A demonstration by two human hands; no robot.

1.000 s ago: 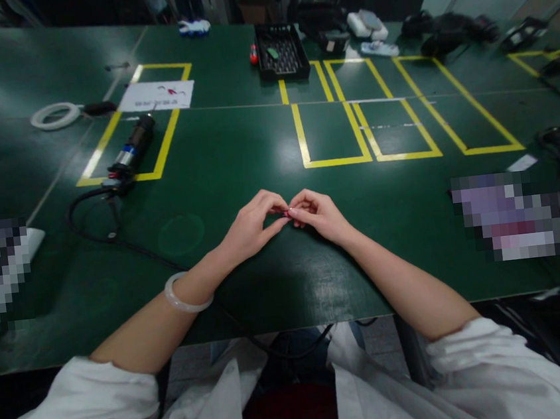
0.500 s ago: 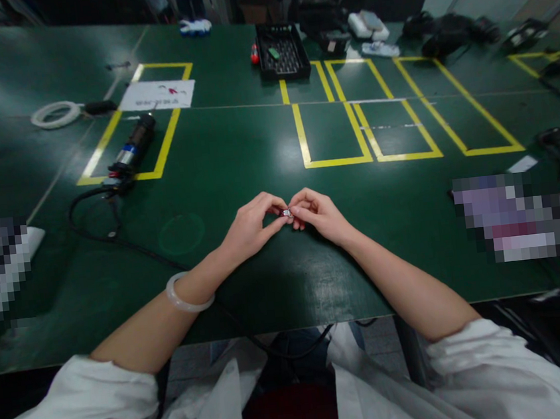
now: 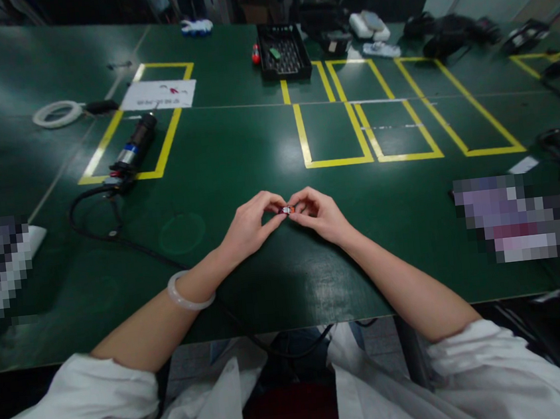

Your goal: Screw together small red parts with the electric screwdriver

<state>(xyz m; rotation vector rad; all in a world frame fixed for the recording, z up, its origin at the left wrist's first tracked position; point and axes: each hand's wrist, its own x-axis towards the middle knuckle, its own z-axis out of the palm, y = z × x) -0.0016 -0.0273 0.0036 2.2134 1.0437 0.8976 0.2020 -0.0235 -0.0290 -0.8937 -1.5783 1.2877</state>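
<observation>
Between my fingertips is a tiny piece with silver, orange and dark parts (image 3: pixel 288 210), too small for me to tell its kind. My left hand (image 3: pixel 254 222) pinches its left end between thumb and fingers. From the other side my right hand (image 3: pixel 321 215) pinches the right end, its lower fingers curled in. Both hands meet above the green table (image 3: pixel 277 276), near its front edge. A white bangle (image 3: pixel 189 299) circles my left wrist.
A black cylindrical electric screwdriver (image 3: pixel 136 144) lies left within yellow tape, its cable running toward me. Behind it are a paper sheet (image 3: pixel 160 95) and a white coil (image 3: pixel 57 114). A black crate (image 3: pixel 285 69) stands at the back. Blurred-out items lie at both sides.
The fingers of my right hand have shifted slightly on the small piece, and its orange part now shows. My left hand stays nearly in place.
</observation>
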